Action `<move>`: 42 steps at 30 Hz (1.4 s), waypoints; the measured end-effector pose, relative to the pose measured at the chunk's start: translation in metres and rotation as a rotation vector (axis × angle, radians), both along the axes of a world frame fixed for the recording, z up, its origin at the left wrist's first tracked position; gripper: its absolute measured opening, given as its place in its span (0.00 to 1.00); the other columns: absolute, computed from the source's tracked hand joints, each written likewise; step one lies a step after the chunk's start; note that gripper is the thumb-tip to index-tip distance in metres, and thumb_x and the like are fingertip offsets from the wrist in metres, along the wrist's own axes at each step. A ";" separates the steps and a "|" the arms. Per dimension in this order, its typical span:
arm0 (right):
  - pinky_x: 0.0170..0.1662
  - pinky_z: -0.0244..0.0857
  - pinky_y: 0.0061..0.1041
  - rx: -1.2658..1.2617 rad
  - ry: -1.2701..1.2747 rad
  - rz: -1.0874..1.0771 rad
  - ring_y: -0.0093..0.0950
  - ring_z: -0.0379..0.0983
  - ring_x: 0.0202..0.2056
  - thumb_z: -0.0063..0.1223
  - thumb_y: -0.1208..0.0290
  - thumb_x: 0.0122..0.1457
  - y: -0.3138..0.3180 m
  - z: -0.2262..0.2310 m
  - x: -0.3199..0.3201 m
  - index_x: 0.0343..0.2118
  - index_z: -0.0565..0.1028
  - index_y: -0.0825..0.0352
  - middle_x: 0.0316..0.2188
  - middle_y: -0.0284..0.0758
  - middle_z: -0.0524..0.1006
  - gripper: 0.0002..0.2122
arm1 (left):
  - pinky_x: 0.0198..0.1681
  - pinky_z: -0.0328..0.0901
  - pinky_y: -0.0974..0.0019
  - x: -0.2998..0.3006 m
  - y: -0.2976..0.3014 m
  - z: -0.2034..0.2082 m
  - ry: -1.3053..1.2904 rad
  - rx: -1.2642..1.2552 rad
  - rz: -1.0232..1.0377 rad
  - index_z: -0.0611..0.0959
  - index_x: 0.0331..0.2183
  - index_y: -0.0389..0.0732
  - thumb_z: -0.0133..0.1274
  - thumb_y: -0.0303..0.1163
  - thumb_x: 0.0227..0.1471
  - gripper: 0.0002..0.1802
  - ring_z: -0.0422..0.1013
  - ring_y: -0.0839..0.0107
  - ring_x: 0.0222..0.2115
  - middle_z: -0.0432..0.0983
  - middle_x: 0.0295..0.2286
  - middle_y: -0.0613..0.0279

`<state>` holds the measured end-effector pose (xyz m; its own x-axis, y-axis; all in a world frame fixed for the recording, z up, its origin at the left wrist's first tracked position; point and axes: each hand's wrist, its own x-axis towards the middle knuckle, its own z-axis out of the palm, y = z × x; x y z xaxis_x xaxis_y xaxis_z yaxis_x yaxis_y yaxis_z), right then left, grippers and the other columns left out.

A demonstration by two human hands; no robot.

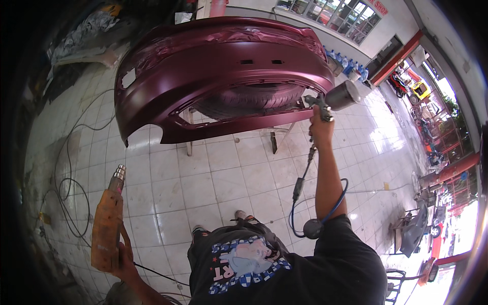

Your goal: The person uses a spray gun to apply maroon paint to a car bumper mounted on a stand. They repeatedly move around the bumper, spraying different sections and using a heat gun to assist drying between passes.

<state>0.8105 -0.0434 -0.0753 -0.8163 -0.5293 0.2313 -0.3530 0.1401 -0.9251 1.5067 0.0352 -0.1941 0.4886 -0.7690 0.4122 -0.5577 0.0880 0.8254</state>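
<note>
My right hand (322,127) is closed round the handle of a spray gun (319,105), raised beside the right end of a dark red car bumper (213,66). A grey paint cup (344,95) sits tilted on the gun. From its handle a blue air hose (291,216) loops down past my forearm. Low on the left, my left hand (123,262) grips an orange heat gun (105,229) whose metal nozzle (120,172) points up toward the bumper. The bumper stands apart from both tools, and a tire (254,100) shows through its lower opening.
A stand leg (189,145) shows under the bumper. Dark cables (66,152) curl over the tiled floor (178,178) at left. Blue bottles (351,66) line the back wall. Covered clutter (86,35) lies far left; a grey car part (413,231) stands at right.
</note>
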 end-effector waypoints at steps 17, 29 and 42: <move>0.12 0.54 0.24 -0.196 -0.023 -0.276 0.20 0.60 0.10 0.54 0.54 0.66 0.033 -0.014 -0.257 0.30 0.70 0.64 0.14 0.26 0.65 0.16 | 0.49 0.71 0.61 -0.051 0.022 0.012 -0.247 0.030 -0.010 0.81 0.46 0.27 0.69 0.30 0.50 0.24 0.76 0.63 0.44 0.81 0.44 0.49; 0.48 0.67 0.25 -0.193 0.220 0.214 0.28 0.74 0.43 0.56 0.70 0.66 -0.037 -0.070 0.109 0.57 0.68 0.73 0.44 0.42 0.78 0.20 | 0.52 0.68 0.63 0.013 -0.023 -0.041 0.101 -0.073 -0.025 0.73 0.54 0.30 0.70 0.25 0.47 0.34 0.72 0.67 0.48 0.75 0.48 0.54; 0.29 0.68 0.45 0.160 0.530 0.680 0.49 0.77 0.28 0.58 0.66 0.62 -0.104 -0.218 0.498 0.60 0.66 0.59 0.28 0.47 0.79 0.24 | 0.52 0.68 0.60 0.159 0.033 -0.041 0.294 0.214 0.066 0.73 0.51 0.31 0.69 0.27 0.48 0.31 0.73 0.64 0.48 0.75 0.47 0.53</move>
